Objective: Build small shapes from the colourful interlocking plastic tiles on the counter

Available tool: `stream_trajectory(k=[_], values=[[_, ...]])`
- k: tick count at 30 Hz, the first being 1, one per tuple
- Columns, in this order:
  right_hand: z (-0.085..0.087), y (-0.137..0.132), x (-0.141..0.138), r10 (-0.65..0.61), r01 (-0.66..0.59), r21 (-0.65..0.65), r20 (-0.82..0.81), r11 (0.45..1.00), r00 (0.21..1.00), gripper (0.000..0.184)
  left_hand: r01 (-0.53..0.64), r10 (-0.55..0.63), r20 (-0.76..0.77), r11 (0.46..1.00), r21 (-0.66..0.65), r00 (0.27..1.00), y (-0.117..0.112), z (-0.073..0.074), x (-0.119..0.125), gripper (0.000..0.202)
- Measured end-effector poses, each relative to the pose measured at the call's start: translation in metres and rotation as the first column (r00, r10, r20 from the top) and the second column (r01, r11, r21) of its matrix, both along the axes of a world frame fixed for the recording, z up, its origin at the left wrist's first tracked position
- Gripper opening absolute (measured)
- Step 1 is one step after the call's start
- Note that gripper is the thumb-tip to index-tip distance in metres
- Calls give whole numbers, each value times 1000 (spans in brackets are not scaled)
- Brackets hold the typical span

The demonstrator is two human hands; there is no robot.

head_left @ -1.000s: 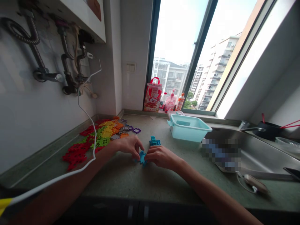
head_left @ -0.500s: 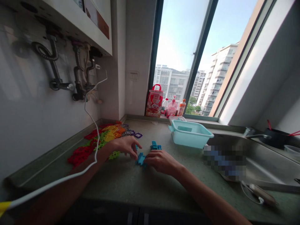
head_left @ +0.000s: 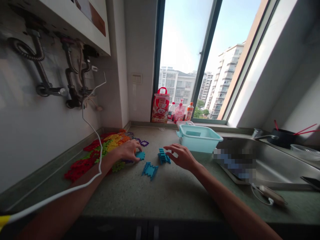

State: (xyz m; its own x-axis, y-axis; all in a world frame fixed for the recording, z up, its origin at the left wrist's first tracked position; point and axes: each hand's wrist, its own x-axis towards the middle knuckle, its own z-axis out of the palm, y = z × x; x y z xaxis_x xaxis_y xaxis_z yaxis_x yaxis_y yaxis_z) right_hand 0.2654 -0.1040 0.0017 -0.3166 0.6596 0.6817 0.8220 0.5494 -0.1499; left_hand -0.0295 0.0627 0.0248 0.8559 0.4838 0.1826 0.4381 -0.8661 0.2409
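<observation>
On the green counter (head_left: pixel 175 190) my left hand (head_left: pixel 128 150) lies over a flat blue plastic building piece (head_left: pixel 140 155), fingertips pinched on its edge, beside a spread of red, green, yellow, orange and purple pieces (head_left: pixel 100 151). My right hand (head_left: pixel 181 155) hovers with fingers spread next to a small stack of blue pieces (head_left: pixel 163 156). It holds nothing. A joined blue piece (head_left: pixel 150 170) lies alone on the counter in front of both hands.
A pale blue plastic tub (head_left: pixel 198 138) stands behind my right hand. A steel sink (head_left: pixel 275 166) is at the right with a tap. A red bag (head_left: pixel 160 106) and bottles (head_left: pixel 181 111) stand on the window sill. A white cable (head_left: pixel 87 133) hangs across the left.
Both hands let go of the joined blue piece, which now lies on the counter. My left hand moved left onto a single blue piece; my right hand opened and moved toward the blue stack.
</observation>
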Motion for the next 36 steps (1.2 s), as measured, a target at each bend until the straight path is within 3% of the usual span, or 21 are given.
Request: stream_trajectory(k=[4,7,9,12,14,16,19,23,27,31,36], values=[[-4,3,-6,-16,19,17,-168,1000,986,32,-1,-34,251,991,136,967,-19,3,13,48],[-8,4,-12,53,-63,-31,-256,998,965,59,-18,-68,417,980,198,906,-41,3,28,55],[-8,3,-14,86,-97,-37,-234,995,968,68,-6,-102,457,973,230,884,-54,4,38,57],[-3,0,-15,54,-51,30,-114,998,992,62,63,-166,476,973,224,864,-68,3,48,55],[1,-2,-14,-2,2,64,-8,998,1000,67,93,-141,525,989,117,840,-72,1,52,53],[5,-4,-14,-67,61,76,76,995,995,70,105,-39,580,991,-80,814,-74,-2,57,51],[8,-5,-15,-127,117,78,145,990,981,59,116,134,596,925,-361,791,-76,-8,63,55],[12,-4,-20,-117,104,65,258,992,959,53,96,247,625,882,-462,740,-80,-10,70,74],[12,1,-20,-112,96,81,234,992,966,53,66,259,655,902,-427,710,-83,-7,72,75],[5,12,-2,-59,60,19,-64,998,996,52,-18,193,683,967,-255,705,-68,-7,67,54],[-8,19,24,50,-85,-150,-226,985,973,50,-47,109,477,989,-141,872,-40,-15,55,39]])
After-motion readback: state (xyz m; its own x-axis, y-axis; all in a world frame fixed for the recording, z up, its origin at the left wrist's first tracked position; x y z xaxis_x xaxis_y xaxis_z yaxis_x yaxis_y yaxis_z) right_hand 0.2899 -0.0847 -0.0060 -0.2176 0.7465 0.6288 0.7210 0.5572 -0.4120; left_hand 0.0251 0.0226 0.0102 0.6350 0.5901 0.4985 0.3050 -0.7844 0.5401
